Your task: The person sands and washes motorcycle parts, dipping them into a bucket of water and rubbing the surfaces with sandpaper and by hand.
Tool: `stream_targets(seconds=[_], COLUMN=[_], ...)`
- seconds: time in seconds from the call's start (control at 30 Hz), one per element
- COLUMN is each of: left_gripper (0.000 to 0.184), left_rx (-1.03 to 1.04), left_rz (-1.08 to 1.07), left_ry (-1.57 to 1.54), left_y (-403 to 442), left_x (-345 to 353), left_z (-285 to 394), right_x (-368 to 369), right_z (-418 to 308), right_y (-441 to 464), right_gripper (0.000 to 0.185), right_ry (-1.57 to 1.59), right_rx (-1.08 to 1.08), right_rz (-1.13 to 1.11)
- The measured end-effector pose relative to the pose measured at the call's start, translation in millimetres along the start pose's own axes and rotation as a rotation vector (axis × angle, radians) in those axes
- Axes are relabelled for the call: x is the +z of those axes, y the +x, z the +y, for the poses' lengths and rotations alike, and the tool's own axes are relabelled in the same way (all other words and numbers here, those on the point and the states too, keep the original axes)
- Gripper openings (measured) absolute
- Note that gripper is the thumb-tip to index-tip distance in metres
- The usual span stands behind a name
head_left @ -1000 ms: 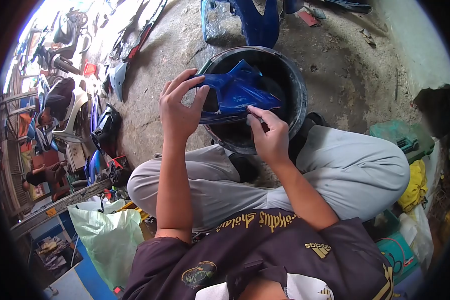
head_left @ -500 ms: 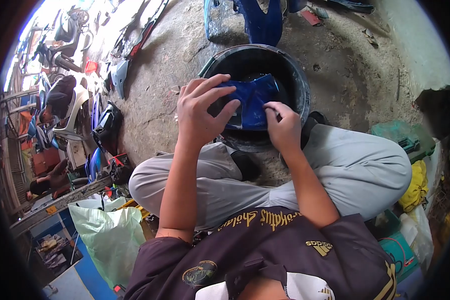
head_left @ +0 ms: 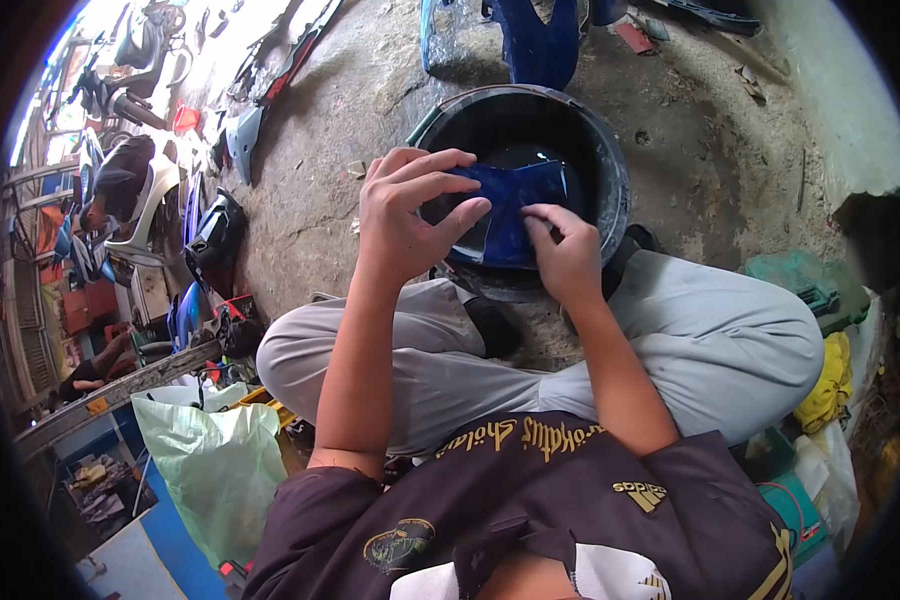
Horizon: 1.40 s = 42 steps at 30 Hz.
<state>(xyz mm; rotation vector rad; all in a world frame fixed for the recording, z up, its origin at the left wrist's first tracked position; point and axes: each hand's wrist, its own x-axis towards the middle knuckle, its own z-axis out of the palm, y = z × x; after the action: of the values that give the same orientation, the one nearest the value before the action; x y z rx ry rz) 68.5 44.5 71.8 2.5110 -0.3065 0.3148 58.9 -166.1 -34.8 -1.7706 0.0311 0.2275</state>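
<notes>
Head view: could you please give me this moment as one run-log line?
blue panel: over black bucket | left hand: at panel's left side | right hand: fingers bent, at panel's face

One head-worn camera over there looks forward and down past the nearby shirt (head_left: pixel 540 490) toward the left hand (head_left: pixel 400 220) and right hand (head_left: pixel 570 257)

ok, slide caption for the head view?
Left hand at the edge of a blue panel, right hand against its surface, over a black bucket.
</notes>
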Motion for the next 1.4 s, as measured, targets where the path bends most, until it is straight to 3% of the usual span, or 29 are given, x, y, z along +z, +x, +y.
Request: stream_targets(seconds=[0.07,0.17,0.33,0.47,0.57,0.7,0.87,0.97,1.0,1.1,1.13,1.23,1.4], left_gripper=[0.022,0.023,0.021,0.02,0.019,0.017,0.016,0.016,0.016,0.016,0.014,0.012,0.012], left_rx=[0.011,0.02,0.013,0.022,0.005,0.017,0.005,0.006,0.008,0.013,-0.001,-0.028,-0.027], left_rz=[0.002,0.031,0.04,0.051,0.06,0.065,0.074,0.073,0.076,0.081,0.063,0.024,0.028], left_ry=[0.007,0.023,0.037,0.035,0.039,0.046,0.054,0.047,0.05,0.05,0.047,0.035,0.052], left_y=[0.5,1.2,0.9,-0.2,0.2,0.9,-0.4,-0.4,-0.2,-1.4,-2.0,-2.6,-0.7], left_x=[0.8,3.2,5.1,4.6,5.1,7.9,5.6,7.8,7.4,6.8,5.2,2.6,2.8], left_z=[1.2,-1.8,0.3,-1.7,0.5,0.2,0.6,2.0,1.4,-1.4,1.1,7.8,7.1], right_x=[-4.1,-2.5,-2.8,-2.6,-2.3,-6.6,-8.9,-7.2,-3.9,-16.0,-26.1,-37.1,-15.8], right_z=[3.2,-10.9,5.3,-14.0,-13.1,2.5,-16.6,7.0,5.2,-8.1,-25.1,-33.6,1.7], right_y=[2.4,-5.1,1.3,-9.3,-6.4,0.7,-5.0,-1.1,-1.3,-5.3,-6.9,-14.0,-1.1], right_gripper=[0.018,0.023,0.02,0.02,0.02,0.019,0.019,0.02,0.019,0.017,0.013,0.011,0.011], right_ry=[-0.023,-0.002,-0.097,0.039,-0.05,-0.072,0.042,-0.097,-0.14,-0.313,-0.517,-0.672,-0.394], right_rx=[0.152,-0.122,0.037,0.02,-0.072,0.143,0.139,0.084,-0.068,-0.211,-0.108,0.028,-0.245], right_rz=[0.028,-0.093,0.058,-0.096,-0.035,0.03,-0.126,0.014,0.045,-0.077,-0.187,-0.265,-0.02])
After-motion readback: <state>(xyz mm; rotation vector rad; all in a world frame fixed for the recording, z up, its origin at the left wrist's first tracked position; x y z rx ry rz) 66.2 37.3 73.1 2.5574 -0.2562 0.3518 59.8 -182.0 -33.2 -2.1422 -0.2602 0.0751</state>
